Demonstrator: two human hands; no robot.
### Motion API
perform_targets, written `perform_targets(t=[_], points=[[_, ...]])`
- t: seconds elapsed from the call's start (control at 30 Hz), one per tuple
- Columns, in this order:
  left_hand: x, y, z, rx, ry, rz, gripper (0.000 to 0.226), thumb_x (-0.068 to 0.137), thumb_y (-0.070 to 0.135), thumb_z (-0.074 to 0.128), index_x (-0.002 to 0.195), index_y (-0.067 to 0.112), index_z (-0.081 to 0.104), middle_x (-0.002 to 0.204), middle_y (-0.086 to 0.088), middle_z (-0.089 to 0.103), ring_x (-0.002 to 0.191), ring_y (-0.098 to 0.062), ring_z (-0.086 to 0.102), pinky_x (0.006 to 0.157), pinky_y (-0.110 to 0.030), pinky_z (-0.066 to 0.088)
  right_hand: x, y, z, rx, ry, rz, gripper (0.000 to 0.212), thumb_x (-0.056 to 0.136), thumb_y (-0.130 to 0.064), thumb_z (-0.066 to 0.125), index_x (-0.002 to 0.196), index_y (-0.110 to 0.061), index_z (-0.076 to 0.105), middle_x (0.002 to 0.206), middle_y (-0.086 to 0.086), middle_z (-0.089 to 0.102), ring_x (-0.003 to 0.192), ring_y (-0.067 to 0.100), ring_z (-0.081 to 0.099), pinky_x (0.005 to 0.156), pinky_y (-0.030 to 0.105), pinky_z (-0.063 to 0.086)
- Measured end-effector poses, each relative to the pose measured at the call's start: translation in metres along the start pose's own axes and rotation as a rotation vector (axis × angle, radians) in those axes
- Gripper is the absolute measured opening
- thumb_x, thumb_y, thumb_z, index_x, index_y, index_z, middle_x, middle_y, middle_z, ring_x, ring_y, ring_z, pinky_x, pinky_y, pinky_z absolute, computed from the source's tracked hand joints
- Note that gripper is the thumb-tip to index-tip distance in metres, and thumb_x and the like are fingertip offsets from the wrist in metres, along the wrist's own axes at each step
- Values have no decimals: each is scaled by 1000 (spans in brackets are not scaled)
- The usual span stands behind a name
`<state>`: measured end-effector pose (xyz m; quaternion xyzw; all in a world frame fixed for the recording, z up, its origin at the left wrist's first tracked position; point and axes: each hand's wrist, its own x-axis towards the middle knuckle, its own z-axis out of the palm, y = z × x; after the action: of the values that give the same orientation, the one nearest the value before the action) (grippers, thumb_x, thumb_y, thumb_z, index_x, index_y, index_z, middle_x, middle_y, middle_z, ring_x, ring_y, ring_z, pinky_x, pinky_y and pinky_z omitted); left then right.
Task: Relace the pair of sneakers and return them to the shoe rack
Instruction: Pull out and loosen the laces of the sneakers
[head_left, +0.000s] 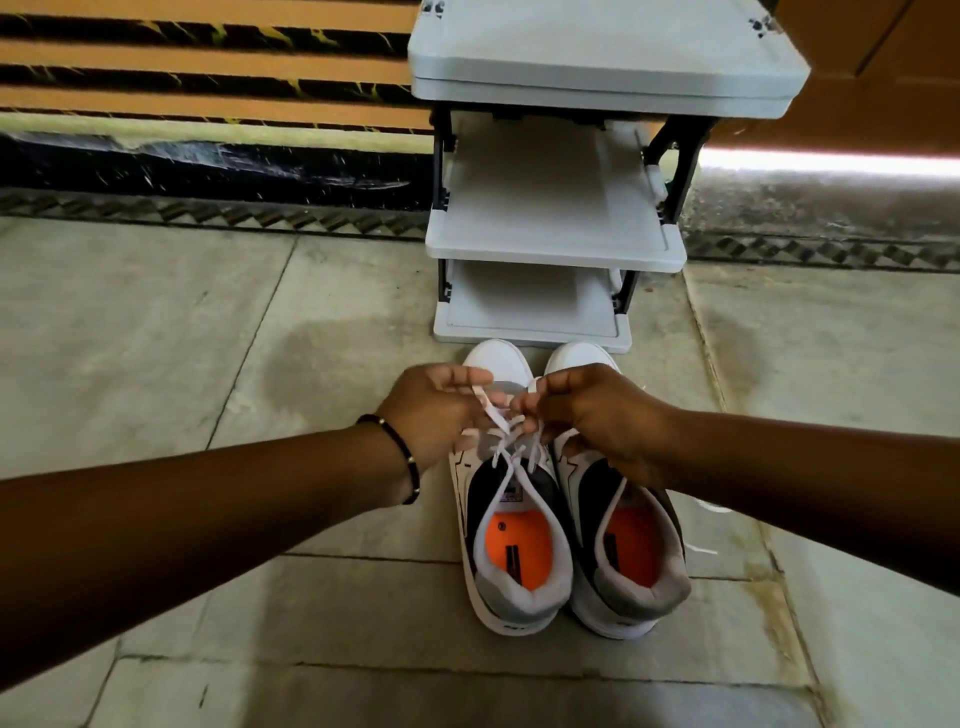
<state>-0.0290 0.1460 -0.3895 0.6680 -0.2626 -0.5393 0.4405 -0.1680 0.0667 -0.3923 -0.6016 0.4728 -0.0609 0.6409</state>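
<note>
Two white, grey and black sneakers with orange insoles stand side by side on the floor, toes toward the rack. Over the left sneaker (511, 566), my left hand (434, 410) pinches one end of its white lace (493, 415). My right hand (592, 415) pinches the other end, and partly covers the front of the right sneaker (631, 561). The lace crosses through the left sneaker's eyelets. The right sneaker's lacing is hidden under my right hand. The grey shoe rack (550, 244) stands just beyond the toes.
The rack has a top and two lower shelves with nothing on them. Behind it runs a striped orange and black wall with a dark base. The floor is pale stone tile. A loose white lace end (714, 506) lies on the floor right of the sneakers.
</note>
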Motion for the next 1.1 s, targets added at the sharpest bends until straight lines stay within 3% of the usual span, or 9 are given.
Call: perform_targets(t=[0.07, 0.17, 0.3, 0.4, 0.53, 0.77, 0.9, 0.97, 1.1], points=[[1, 10, -7, 106, 56, 253, 25, 88, -7, 45, 99, 11, 59, 90, -6, 66, 68, -8, 64, 58, -18, 53, -2, -3, -2, -56, 17, -31, 18, 90, -10, 53, 98, -7, 68, 72, 2, 64, 60, 11, 53, 48, 18, 39], [-3, 28, -12, 290, -8, 581, 30, 88, -7, 44, 95, 18, 59, 87, -1, 65, 77, -3, 68, 66, -13, 53, -8, -12, 2, -151, -131, -137, 20, 86, -9, 59, 104, -9, 67, 74, 1, 61, 60, 8, 52, 48, 14, 40], [-8, 41, -7, 436, -91, 684, 27, 87, -5, 48, 97, 16, 62, 87, 0, 66, 75, -6, 67, 65, -20, 56, -13, -23, 12, -126, -133, -265, 14, 88, -15, 58, 78, -16, 68, 58, -11, 58, 49, -4, 51, 50, 13, 40], [-3, 47, -9, 482, -101, 628, 25, 87, 0, 51, 99, 19, 62, 92, -2, 66, 67, -13, 66, 65, -39, 60, -12, -30, 12, -110, -77, -286, 31, 93, -18, 51, 67, -21, 69, 57, -3, 55, 52, 5, 47, 53, 17, 40], [11, 48, -16, 556, -114, 570, 25, 90, 16, 51, 113, 23, 57, 80, 6, 67, 84, -5, 64, 91, -32, 51, -13, -37, 10, -59, -67, -320, 27, 94, -18, 47, 81, -6, 68, 64, 7, 49, 58, 11, 46, 59, 23, 40], [16, 48, -25, 590, -91, 449, 24, 93, 16, 45, 87, 5, 66, 67, -10, 62, 60, -10, 55, 60, -13, 46, -4, -43, 7, 72, 50, -295, 28, 95, -17, 45, 85, -1, 66, 60, 6, 53, 60, 18, 50, 61, 28, 43], [16, 48, -33, 535, -284, 197, 22, 93, 19, 45, 89, 12, 65, 58, 4, 65, 58, -6, 61, 65, -28, 46, -5, -37, 12, 53, 16, -257, 31, 95, -20, 45, 93, 4, 65, 62, 7, 56, 59, 16, 52, 61, 28, 44], [14, 49, -37, 467, -444, 91, 18, 89, 23, 51, 101, 16, 63, 64, 6, 72, 66, -5, 66, 66, -25, 48, -5, -37, 8, 53, 7, -256, 32, 95, -21, 46, 94, 6, 64, 63, 7, 55, 59, 17, 52, 62, 29, 45], [12, 49, -34, 416, -665, 9, 48, 73, 30, 60, 117, 12, 53, 83, -1, 76, 78, -8, 67, 65, -18, 50, -4, -35, 1, 77, -24, -250, 27, 93, -20, 49, 92, 1, 66, 63, 6, 55, 59, 17, 52, 62, 30, 44]])
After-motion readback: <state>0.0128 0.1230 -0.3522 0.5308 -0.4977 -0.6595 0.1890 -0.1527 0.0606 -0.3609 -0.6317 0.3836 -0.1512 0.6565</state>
